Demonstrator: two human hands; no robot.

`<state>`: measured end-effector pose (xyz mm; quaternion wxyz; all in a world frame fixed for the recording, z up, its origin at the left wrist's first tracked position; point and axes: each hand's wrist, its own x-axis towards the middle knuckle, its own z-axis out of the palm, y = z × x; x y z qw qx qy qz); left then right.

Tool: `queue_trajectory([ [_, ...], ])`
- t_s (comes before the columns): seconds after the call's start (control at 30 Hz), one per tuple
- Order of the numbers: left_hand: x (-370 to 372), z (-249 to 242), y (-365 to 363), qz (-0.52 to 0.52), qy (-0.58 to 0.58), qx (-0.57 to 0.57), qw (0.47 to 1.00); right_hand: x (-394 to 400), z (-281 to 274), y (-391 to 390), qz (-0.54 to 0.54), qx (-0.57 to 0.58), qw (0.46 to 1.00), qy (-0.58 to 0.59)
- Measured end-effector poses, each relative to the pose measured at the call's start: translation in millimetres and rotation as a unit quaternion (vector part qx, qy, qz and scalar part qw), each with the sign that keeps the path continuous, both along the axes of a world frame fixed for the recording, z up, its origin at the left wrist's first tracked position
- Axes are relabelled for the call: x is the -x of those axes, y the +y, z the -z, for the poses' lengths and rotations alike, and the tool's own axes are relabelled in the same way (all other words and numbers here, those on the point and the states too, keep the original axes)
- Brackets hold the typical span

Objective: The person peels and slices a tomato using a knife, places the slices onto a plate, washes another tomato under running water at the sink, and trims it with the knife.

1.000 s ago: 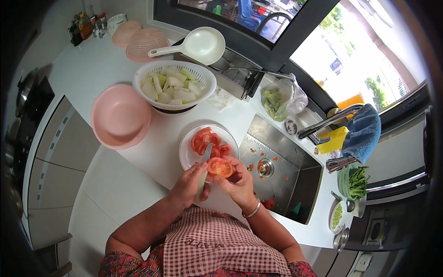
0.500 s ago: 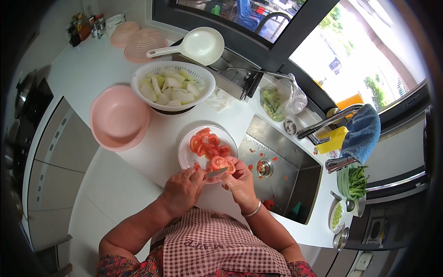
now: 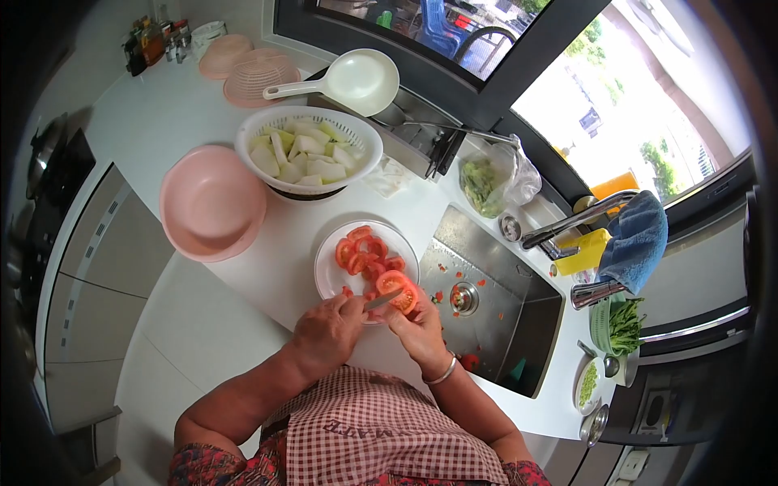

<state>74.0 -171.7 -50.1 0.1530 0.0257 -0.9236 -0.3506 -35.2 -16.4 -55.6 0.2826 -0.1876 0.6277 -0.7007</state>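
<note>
My left hand (image 3: 331, 330) is closed around the handle of a small knife (image 3: 382, 300), its blade pointing right against a cut tomato (image 3: 397, 290). The tomato is held in my right hand (image 3: 419, 328), fingers wrapped round its lower right side, its sliced face turned up. Both hands are over the front edge of a white plate (image 3: 327, 275). Several red tomato slices (image 3: 362, 250) lie on that plate.
A pink basin (image 3: 212, 202) and a white colander (image 3: 369, 154) of pale cut vegetable stand behind to the left. The metal sink (image 3: 502, 304) with tomato scraps lies right of the plate. A bag of greens (image 3: 486, 182) is behind the sink.
The held tomato has turned, showing more of its cut face, and the knife blade now lies across it at a steeper tilt. The view has shifted slightly.
</note>
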Motion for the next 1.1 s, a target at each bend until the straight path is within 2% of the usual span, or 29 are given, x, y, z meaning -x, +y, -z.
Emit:
queue_trajectory([
  [0.1, -3.2, -0.1, -2.6, -0.002, -0.006, -0.006, 1.0, 4.8, -8.2, 3.3, -0.065, -0.054, 0.995, -0.048],
  [0.17, -4.8, -0.9, -2.4, -0.004, -0.011, -0.004, 1.0, 3.3, -8.5, 3.4, -0.022, 0.021, 0.991, -0.133],
  [0.27, -5.8, 7.4, -1.0, -0.007, 0.014, 0.0, 1.0, -0.8, -4.9, -2.0, 0.038, 0.012, 0.996, -0.076],
  [0.4, -6.4, 1.4, -1.3, -0.011, 0.009, -0.012, 1.0, 5.1, -8.8, -0.7, 0.02, -0.014, 0.994, -0.107],
  [0.47, -6.5, 0.0, -2.9, -0.005, -0.012, -0.017, 1.0, 4.8, -13.2, -2.2, 0.025, -0.001, 0.978, -0.206],
  [0.7, -8.7, 6.5, -7.0, 0.001, 0.014, 0.016, 1.0, 7.8, -9.6, 1.4, 0.024, 0.003, 0.97, -0.243],
  [0.87, -12.3, 7.7, -12.3, 0.027, -0.023, 0.043, 0.998, 8.6, -13.9, 3.3, -0.039, -0.026, 0.973, -0.228],
  [1.1, 3.9, 10.1, -5.8, 0.022, 0.007, 0.034, 0.999, 1.5, -6.7, 2.9, -0.06, 0.001, 0.973, -0.221],
])
